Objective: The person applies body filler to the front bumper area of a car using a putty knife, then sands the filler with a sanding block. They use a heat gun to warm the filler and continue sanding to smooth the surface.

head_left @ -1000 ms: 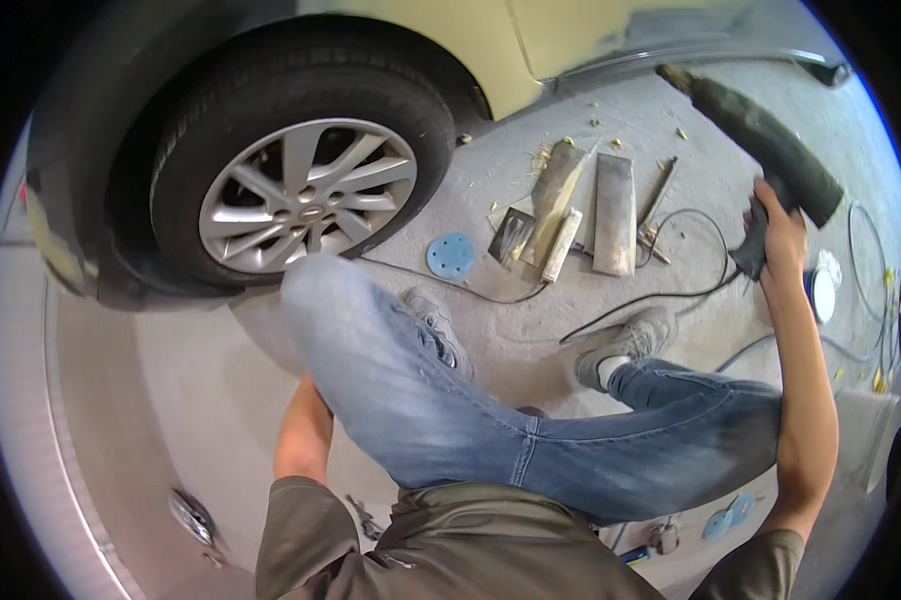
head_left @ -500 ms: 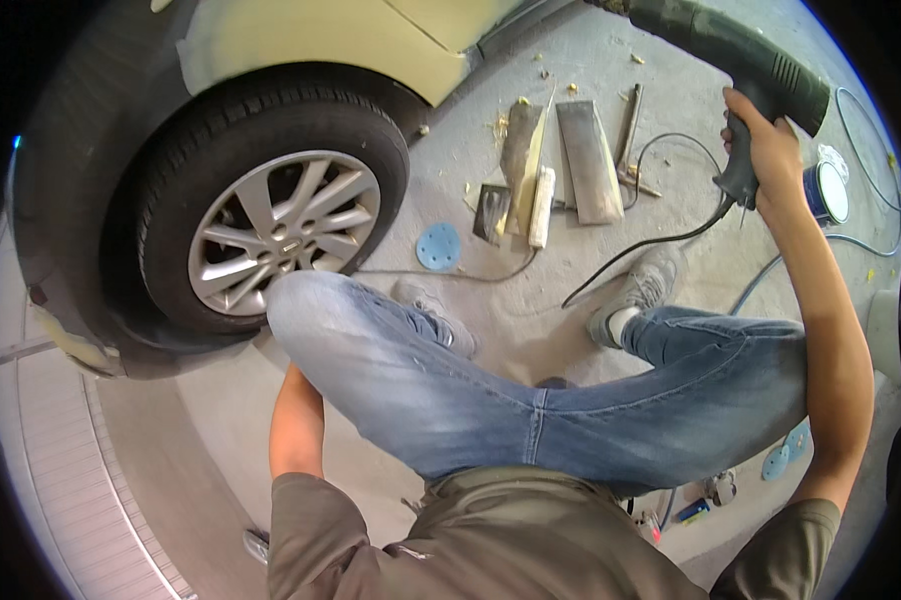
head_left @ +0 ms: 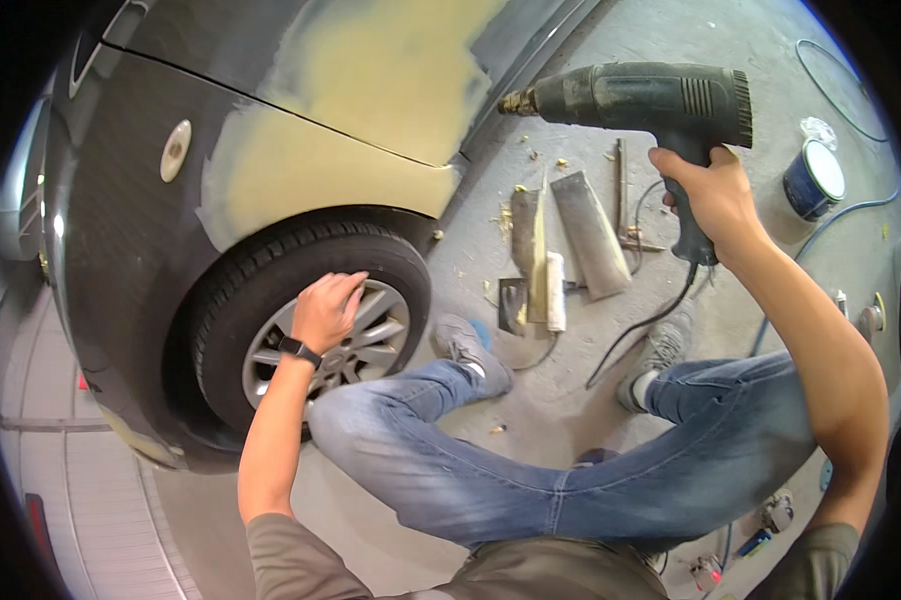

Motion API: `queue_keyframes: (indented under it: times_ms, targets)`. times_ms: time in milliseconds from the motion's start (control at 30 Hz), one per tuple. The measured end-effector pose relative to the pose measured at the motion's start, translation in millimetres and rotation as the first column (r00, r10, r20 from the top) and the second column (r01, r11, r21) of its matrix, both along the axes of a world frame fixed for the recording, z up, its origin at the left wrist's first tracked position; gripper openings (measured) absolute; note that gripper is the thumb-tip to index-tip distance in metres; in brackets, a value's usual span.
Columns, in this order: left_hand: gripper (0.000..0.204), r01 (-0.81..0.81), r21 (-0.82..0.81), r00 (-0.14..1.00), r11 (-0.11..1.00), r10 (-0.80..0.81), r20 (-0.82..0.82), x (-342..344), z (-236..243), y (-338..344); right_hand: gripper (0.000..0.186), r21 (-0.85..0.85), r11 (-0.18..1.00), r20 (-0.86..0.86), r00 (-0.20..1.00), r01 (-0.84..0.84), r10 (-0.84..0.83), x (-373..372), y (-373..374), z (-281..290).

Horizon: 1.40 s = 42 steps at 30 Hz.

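A dark green heat gun (head_left: 636,95) is in my right hand (head_left: 716,190), with the fingers wrapped round its handle. Its nozzle points left toward the yellow-filled body panel (head_left: 341,170) of a dark car and is apart from it. My left hand (head_left: 329,312), below a dark watch (head_left: 299,349), is raised in front of the car wheel (head_left: 386,335). The fingers there are loosely bent, thumb and forefinger a little apart, and nothing shows between them; the palm side is hidden. I cannot tell whether it touches the tyre.
Flat sanding blocks (head_left: 591,235), a white-handled spreader (head_left: 556,290) and a metal bar tool (head_left: 623,190) lie on the floor between car and feet. A dark blue can (head_left: 814,180) stands at right. The gun's black cord (head_left: 646,325) and a blue hose (head_left: 841,212) cross the floor.
My left hand has come up from behind the knee to in front of the wheel. The heat gun has moved down and left, its nozzle now in full view. My view has shifted.
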<state>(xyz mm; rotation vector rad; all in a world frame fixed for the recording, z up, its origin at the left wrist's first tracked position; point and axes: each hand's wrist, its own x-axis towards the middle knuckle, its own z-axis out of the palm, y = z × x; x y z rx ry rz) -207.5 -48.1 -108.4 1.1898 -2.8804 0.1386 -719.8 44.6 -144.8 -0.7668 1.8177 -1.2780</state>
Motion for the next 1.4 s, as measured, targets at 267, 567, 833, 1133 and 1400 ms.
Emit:
queue_keyframes:
  times_ms: [267,567,833,1133,1400]
  targets:
    - [0.029,0.319,-0.297,0.946,0.9,-0.286,0.15,-90.9,62.1,-68.9,0.045,-0.015,1.0,0.037,0.999,-0.019,0.019,10.5,-0.7,6.8]
    - [0.056,0.314,-0.643,0.899,0.698,-0.001,0.438,-106.9,133.9,-122.6,0.044,-0.026,0.998,0.116,0.991,-0.058,0.061,17.1,-6.7,0.0]
    - [0.064,0.262,-0.658,0.802,0.706,0.219,0.555,-115.5,133.3,-131.7,0.044,-0.078,0.995,0.178,0.982,-0.056,0.069,24.2,-9.9,13.0]
    - [0.066,0.254,-0.667,0.703,0.7,0.339,0.625,-138.9,131.1,-128.0,0.048,-0.117,0.992,0.181,0.981,-0.052,0.072,27.9,-14.7,18.2]
    - [0.064,0.356,-0.574,0.667,0.738,0.23,0.709,-150.4,102.8,-132.3,0.046,-0.063,0.997,0.135,0.989,-0.045,0.054,26.4,-15.5,13.1]
